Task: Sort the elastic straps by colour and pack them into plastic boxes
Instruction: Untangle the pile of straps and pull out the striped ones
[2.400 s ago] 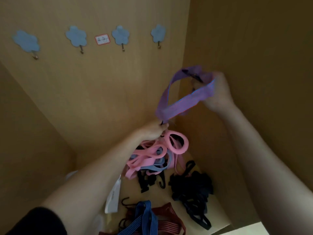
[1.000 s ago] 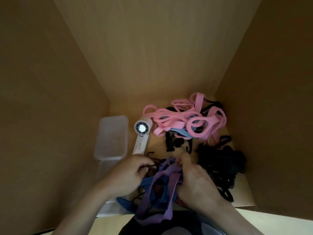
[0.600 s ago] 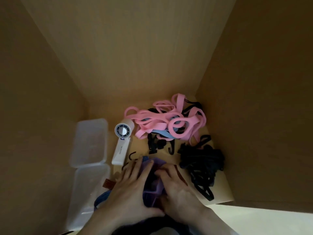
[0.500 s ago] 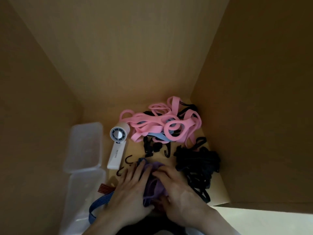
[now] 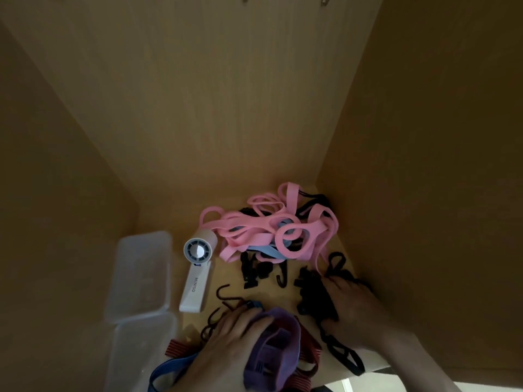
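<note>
While the left hand [image 5: 226, 340] presses flat-fingered on the purple strap [image 5: 280, 355], the right hand [image 5: 356, 309] grips the black straps [image 5: 312, 295].

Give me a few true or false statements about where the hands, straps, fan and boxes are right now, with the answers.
1. The right hand touches the black straps. True.
2. The fan lies between the boxes and the pink straps. True.
3. The pink straps are packed in a box. False: they lie loose, outside the boxes.
4. The left hand holds the fan. False: it rests on the purple strap.
</note>
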Available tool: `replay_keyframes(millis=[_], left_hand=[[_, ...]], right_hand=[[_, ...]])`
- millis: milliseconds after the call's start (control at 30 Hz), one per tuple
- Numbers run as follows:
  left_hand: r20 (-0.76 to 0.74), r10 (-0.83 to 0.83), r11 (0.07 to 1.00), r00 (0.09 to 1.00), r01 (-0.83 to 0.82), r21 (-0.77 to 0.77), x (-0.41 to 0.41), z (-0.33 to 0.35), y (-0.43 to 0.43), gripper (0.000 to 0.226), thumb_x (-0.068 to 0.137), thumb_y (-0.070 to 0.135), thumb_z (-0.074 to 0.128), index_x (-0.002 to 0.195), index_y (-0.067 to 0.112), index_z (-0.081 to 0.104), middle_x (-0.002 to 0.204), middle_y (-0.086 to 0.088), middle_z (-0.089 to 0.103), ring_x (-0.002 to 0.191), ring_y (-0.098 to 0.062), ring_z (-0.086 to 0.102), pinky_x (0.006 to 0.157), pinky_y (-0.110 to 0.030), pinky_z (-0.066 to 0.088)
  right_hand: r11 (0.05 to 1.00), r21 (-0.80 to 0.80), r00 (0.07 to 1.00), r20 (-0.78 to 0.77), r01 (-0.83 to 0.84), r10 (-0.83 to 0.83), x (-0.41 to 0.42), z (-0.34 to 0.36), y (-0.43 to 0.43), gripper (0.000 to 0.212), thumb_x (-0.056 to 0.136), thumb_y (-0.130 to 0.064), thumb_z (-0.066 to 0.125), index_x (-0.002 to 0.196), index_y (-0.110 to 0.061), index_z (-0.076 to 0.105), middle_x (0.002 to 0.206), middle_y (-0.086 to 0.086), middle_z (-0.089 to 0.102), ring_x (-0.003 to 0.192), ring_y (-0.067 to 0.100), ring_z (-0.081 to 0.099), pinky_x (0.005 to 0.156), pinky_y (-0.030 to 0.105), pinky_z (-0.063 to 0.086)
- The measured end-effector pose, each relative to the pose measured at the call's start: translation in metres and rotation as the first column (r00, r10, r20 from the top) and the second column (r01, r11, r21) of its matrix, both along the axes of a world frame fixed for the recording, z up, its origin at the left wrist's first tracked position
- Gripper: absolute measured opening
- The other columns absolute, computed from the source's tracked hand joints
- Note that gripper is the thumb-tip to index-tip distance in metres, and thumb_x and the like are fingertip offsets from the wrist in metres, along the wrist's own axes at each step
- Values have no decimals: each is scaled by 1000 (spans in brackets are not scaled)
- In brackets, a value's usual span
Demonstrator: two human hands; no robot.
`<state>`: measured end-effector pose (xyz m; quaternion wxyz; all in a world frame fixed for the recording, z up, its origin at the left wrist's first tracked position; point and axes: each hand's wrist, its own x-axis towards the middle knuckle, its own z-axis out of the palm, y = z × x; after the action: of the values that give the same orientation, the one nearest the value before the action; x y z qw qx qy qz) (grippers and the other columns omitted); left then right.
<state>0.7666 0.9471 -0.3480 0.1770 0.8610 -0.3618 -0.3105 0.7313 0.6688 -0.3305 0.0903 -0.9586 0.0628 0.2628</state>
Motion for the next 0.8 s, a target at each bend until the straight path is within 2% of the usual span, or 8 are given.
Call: replay_keyframes(millis=[133,200,267,333,467,633,733,800], left_hand=[[-201,2,1000,980,-5,-15,14,10,8,84,93,55,60,145,65,-5,157,35,-17,144,6,-22,123,-35,-1],[-248,7,998,969,-22,-55,21,17,12,91,88,56,67,144,67,-4,153,40,-19,141,11,-22,120,-31,2],[-242,33,987,970,-70,-145,25,21,15,91,80,60,70,146,65,7,152,43,-10,143,16,-12,117,-24,11],[-259,152,939,954,-221,-263,30,20,16,76,78,50,67,144,56,29,153,36,17,143,14,17,116,-22,28],[-211,466,810,859,-510,-290,52,4,4,35,90,20,64,115,42,54,127,17,58,111,9,55,92,-10,43],[-53,533,812,845,-528,-250,84,-17,-18,33,85,33,61,118,33,57,119,11,58,114,-11,57,92,-36,52],[49,508,849,860,-489,-201,93,-19,-29,37,87,33,63,123,26,56,124,5,53,118,-18,51,92,-35,49],[94,486,867,869,-466,-177,98,-19,-36,35,83,33,63,117,25,57,121,3,54,117,-22,53,92,-37,49]], right_hand=[[972,222,953,269,81,-141,38,36,-7,48,86,-41,66,130,-35,48,140,-7,45,131,22,45,105,37,44],[988,150,894,435,43,-105,70,37,-8,75,83,-35,73,147,-33,34,157,0,27,147,27,24,119,44,28],[999,-10,938,346,36,-30,102,26,-7,108,77,-40,80,158,-33,7,166,6,2,154,32,-3,124,54,2],[992,-111,977,211,56,-31,125,6,-6,121,74,-43,84,158,-32,-2,166,8,-9,153,35,-13,119,60,-5],[995,-92,982,188,29,-11,138,-17,-13,96,66,-46,86,146,-27,37,151,10,32,141,35,26,113,46,26],[986,125,974,184,112,-134,146,-10,-20,45,82,-29,73,126,-21,62,128,7,59,120,30,55,96,38,48],[931,327,945,221,162,-242,151,20,-19,44,84,-6,68,124,-23,64,109,2,68,94,20,65,63,19,49],[911,391,923,285,134,-258,156,43,-16,47,82,-3,70,123,-26,65,98,-8,65,93,14,64,56,6,41]])
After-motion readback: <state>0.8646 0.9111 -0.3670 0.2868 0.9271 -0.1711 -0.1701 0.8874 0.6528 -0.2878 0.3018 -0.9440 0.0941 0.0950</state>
